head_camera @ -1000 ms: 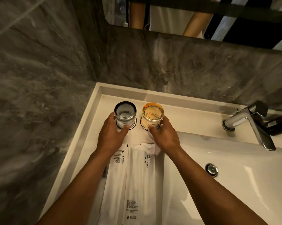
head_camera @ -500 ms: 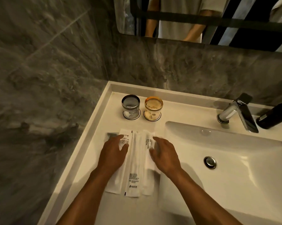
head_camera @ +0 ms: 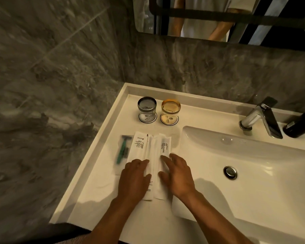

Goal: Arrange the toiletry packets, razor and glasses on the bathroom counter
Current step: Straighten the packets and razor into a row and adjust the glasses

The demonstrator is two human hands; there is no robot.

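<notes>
Both hands (head_camera: 158,176) flat (fingers spread) on toiletry packets (head_camera: 149,148).

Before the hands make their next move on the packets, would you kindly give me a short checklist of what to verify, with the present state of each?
1. Both glasses upright on coasters: grey glass and amber glass side by side at the back: ok.
2. Razor clear of the hands, lying left of the packets: ok.
3. Left hand flat on the left packet: ok.
4. Right hand on the right packet, the one printed "BRUSHING TEETH": ok.
5. Packets straight and apart: they overlap in the middle: not ok.
6. Packets clear of the basin edge: close to it: cannot tell.
</notes>
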